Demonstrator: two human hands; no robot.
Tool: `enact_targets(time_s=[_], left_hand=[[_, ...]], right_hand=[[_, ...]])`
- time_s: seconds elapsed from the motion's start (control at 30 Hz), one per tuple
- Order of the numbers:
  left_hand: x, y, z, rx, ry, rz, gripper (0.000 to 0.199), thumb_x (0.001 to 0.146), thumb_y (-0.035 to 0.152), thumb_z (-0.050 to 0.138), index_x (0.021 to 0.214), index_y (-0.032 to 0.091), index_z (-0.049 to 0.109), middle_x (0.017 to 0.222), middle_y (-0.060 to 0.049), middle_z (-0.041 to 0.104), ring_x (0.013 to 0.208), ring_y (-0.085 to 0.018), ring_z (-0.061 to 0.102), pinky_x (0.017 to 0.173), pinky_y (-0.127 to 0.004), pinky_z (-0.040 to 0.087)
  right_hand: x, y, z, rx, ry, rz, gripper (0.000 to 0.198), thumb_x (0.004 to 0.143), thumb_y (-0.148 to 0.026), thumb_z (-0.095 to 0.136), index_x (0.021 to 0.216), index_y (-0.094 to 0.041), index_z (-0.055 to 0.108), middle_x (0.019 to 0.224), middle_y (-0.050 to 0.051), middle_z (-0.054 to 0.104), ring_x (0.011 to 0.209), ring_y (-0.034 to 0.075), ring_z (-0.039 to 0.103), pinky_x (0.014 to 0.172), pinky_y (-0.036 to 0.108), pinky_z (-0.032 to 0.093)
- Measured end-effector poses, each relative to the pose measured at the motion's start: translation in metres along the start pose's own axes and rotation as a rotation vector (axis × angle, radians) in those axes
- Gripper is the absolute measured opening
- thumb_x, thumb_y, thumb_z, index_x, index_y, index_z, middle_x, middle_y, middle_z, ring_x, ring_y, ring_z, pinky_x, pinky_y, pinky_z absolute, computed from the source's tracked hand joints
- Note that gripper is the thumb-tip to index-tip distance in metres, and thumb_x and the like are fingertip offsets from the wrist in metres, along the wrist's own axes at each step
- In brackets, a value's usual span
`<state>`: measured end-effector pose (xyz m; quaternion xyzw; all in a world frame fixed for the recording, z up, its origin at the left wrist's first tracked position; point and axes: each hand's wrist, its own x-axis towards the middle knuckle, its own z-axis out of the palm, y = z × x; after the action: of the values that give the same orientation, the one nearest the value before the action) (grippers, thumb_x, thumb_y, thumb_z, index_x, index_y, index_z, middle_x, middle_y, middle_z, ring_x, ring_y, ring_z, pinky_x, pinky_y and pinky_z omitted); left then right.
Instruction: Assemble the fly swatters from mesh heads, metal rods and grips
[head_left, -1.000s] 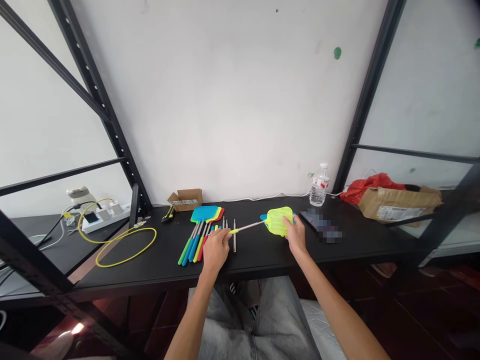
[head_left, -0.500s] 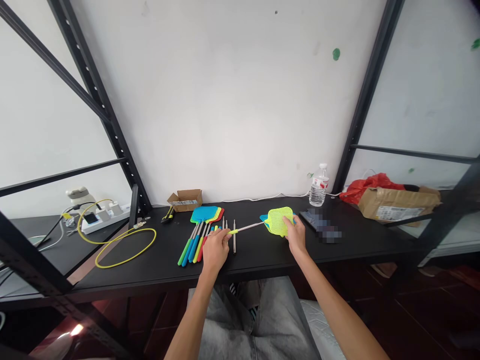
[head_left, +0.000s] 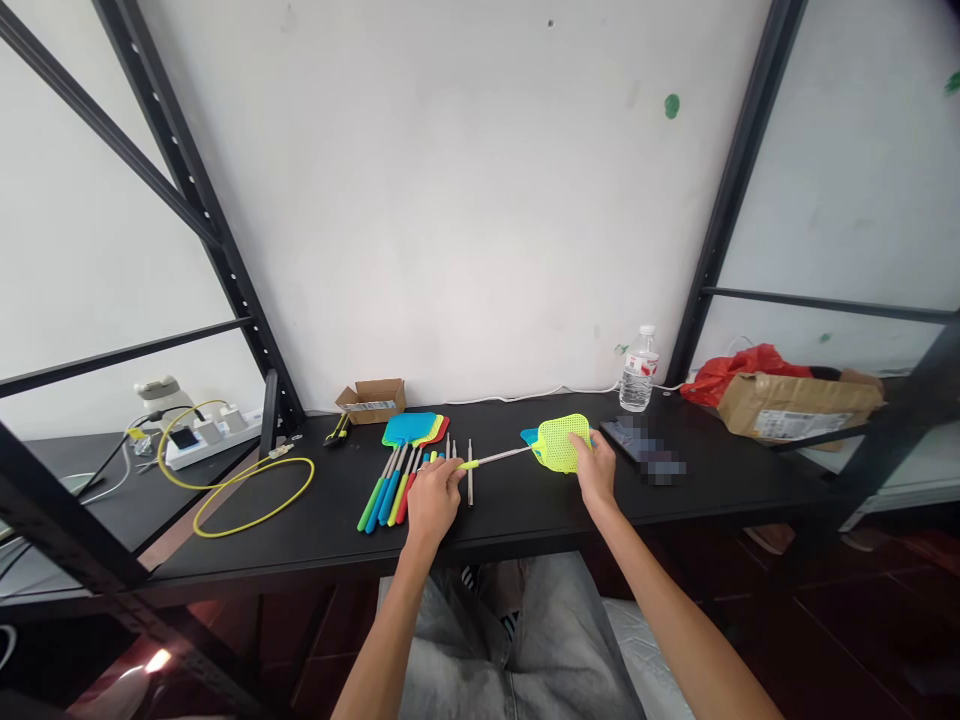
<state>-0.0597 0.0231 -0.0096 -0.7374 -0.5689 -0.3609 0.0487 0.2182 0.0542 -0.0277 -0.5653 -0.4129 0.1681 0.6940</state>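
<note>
A fly swatter (head_left: 561,441) with a yellow-green perforated head and a thin metal shaft lies level across both hands. My left hand (head_left: 435,490) is closed round its yellow-green handle. At the other end my right hand (head_left: 596,465) pinches the head by its right edge. Part of a blue swatter head (head_left: 529,437) shows behind the yellow-green one; whatever else is there is hidden. Left of my left hand, several finished-looking swatters (head_left: 386,490) with green, blue, yellow and red handles lie fanned out. A bare metal rod (head_left: 470,475) rests just right of that hand.
Behind the swatters is a small open cardboard box (head_left: 373,402). A yellow cable (head_left: 255,525) loops at the left, near a white power strip (head_left: 214,440). To the right stand a water bottle (head_left: 639,372), a dark phone-like slab (head_left: 626,437) and a cardboard carton (head_left: 799,405).
Almost nothing differs. Both hands keep their hold on the yellow-green swatter, and the whole view has shifted by a few pixels.
</note>
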Motion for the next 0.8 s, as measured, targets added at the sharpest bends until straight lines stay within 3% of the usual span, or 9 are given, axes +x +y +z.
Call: enact_targets(time_s=[0.8], left_hand=[[-0.0006,-0.0008,0.0005,-0.012,-0.004,0.002,0.024,0.093,0.025,0.049,0.103,0.025,0.070,0.093,-0.004,0.070,0.088,-0.021,0.063,0.076,-0.029,0.044]], right_hand=[[-0.0006,-0.0010,0.0000,0.012,-0.009,0.011,0.041,0.072,-0.059,0.058,0.085,-0.021,0.067,0.083,0.007,0.072,0.075,0.026,0.062,0.063,0.031,0.044]])
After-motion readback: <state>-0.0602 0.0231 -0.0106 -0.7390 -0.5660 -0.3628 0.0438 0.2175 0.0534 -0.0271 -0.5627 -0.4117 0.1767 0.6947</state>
